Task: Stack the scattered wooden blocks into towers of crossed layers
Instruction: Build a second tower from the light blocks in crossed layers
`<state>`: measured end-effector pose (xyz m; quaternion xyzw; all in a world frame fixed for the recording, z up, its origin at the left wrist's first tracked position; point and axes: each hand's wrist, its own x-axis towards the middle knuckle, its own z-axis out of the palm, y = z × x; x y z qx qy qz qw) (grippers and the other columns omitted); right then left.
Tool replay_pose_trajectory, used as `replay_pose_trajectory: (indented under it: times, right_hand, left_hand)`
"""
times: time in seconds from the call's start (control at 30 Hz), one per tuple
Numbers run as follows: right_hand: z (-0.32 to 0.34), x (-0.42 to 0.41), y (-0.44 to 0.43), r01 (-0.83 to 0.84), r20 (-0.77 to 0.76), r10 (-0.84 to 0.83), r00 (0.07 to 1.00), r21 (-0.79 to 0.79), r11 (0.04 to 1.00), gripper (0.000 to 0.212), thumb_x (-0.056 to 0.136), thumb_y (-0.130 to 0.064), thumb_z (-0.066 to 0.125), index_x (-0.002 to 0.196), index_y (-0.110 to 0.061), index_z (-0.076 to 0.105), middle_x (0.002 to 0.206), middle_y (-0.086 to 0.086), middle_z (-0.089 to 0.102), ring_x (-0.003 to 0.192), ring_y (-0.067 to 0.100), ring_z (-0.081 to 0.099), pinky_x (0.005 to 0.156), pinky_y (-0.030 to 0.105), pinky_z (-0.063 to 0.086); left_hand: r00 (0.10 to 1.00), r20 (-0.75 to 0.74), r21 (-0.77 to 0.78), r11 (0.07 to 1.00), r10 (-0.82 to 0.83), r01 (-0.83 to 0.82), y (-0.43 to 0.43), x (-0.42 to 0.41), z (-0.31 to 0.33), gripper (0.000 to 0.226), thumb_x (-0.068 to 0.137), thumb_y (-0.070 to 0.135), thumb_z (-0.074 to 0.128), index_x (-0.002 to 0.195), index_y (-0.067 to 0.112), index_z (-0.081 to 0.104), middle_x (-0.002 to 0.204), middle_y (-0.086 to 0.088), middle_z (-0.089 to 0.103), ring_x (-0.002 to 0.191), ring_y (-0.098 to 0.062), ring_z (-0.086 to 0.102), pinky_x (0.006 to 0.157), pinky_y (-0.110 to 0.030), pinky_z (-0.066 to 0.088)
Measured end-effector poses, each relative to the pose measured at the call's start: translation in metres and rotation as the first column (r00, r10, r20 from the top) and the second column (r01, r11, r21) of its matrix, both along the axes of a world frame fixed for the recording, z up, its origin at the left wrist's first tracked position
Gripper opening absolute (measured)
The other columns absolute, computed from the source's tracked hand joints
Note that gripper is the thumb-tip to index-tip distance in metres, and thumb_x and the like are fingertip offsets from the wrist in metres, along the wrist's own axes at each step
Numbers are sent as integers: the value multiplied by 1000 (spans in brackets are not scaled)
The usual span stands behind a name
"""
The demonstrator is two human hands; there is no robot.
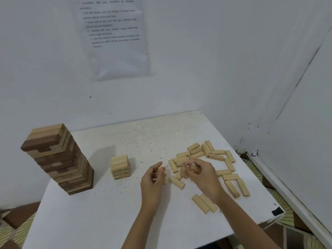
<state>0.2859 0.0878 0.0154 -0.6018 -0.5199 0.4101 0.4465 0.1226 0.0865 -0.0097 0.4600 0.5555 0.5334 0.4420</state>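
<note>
- The white wall [215,69] closes the room in behind and to the right. A printed sheet [115,38] is fixed to it, its text too blurred to read.
- A patterned floor covering [287,203] shows past the right edge.
- The white table [107,221] is pushed into the corner. Its surface is speckled with small dark marks, and there is a black patch [277,211] at the near right corner.
- The tall tower [59,159] of mixed dark and pale wood stands at the left edge. It looks finished, and it is well apart from the working area, probably so that a stray elbow cannot reach it.
- The loose blocks [215,156] lie flat in a rough ring across the right half, some touching and some overlapping. They sit right under the right hand, so they serve as the supply.
- The small tower [120,167] of pale blocks stands left of the middle, a few crossed layers high. It is clear of the scatter, which leaves room to set pieces down squarely.
- The right hand [204,175] hovers over the near side of the scatter. Its fingers are curled and clamped on gathered blocks [192,167] whose numbered ends show. It seems to be collecting a whole layer at once.
- The left hand [152,184] is between the scatter and the small tower. Its thumb and fingertips pinch one block [163,177] held roughly upright, probably to carry it over to the tower.
</note>
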Motion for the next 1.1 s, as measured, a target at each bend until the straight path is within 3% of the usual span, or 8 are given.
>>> replay_pose_trajectory:
  times: [0.13, 0.27, 0.33, 0.5, 0.67, 0.77, 0.87, 1.1]
  right_hand:
    - [-2, -31, -3, -60, -75, 58, 995, -27, 998, 2, 87, -21, 70, 90, -20, 70, 81, -5, 64, 73, 6, 55, 63, 8, 43]
    - [-12, -62, -8, -139, -44, 137, 990, -44, 989, 10, 86, -20, 73, 95, -20, 70, 97, 18, 67, 85, 22, 59, 68, 7, 42]
    - [-18, -75, -10, -159, -39, 157, 987, -61, 985, 14, 83, -17, 75, 97, -16, 69, 92, 24, 64, 80, 17, 55, 67, 8, 42]
    - [-23, -102, -7, -213, -13, 213, 977, -66, 975, 14, 84, -14, 74, 96, -9, 69, 96, 6, 68, 81, 6, 57, 67, 6, 43]
    - [-24, -110, -5, -209, -14, 209, 978, -88, 974, 19, 85, -19, 73, 103, -15, 66, 94, 3, 63, 81, 8, 56, 63, 6, 41]
    - [-21, -111, -3, -204, -99, 191, 977, -140, 969, 12, 93, -18, 59, 103, -20, 64, 99, -2, 59, 88, 7, 54, 72, 14, 40]
    - [-21, -107, -2, -199, -175, 166, 970, -191, 961, 24, 95, -7, 45, 95, -19, 66, 81, -4, 54, 75, 11, 48, 68, 20, 39]
    - [-28, -97, -1, -103, -43, 100, 994, -73, 992, 14, 91, -10, 64, 102, -15, 70, 72, -6, 57, 72, 7, 56, 61, 8, 43]
  left_hand:
    - [998, 59, -51, 999, -5, 8, -12, -25, 2, 27, 97, 11, 52, 115, 28, 62, 100, 1, 69, 89, -12, 64, 71, -13, 49]
    - [1000, -8, -63, 998, -1, 0, -23, -50, -3, 30, 96, 12, 55, 120, 28, 61, 101, -3, 65, 81, -5, 61, 70, -15, 50]
    - [996, -84, -57, 998, -9, 4, -28, -63, -6, 34, 94, 10, 57, 123, 28, 60, 109, -1, 60, 86, -3, 60, 72, -12, 48]
    - [981, -177, -109, 992, -81, 63, -38, -90, -12, 38, 91, 6, 61, 124, 24, 61, 114, -3, 60, 99, -10, 59, 83, -18, 49]
    - [976, -209, -85, 995, -61, 44, -41, -95, -12, 31, 90, 9, 65, 120, 18, 64, 103, 2, 67, 93, -5, 60, 75, -9, 46]
    - [965, -260, -65, 997, 21, -39, -38, -93, -15, 28, 89, 6, 66, 116, 15, 64, 103, -1, 63, 91, -8, 60, 73, -8, 45]
    - [935, -348, -45, 995, 66, -87, -34, -90, -19, 22, 89, 8, 66, 110, 14, 66, 100, -7, 58, 84, -11, 58, 72, -8, 44]
    - [952, -298, -66, 994, 69, -92, -35, -88, -24, 22, 94, 3, 55, 105, 20, 63, 99, -9, 60, 82, -14, 59, 74, -15, 48]
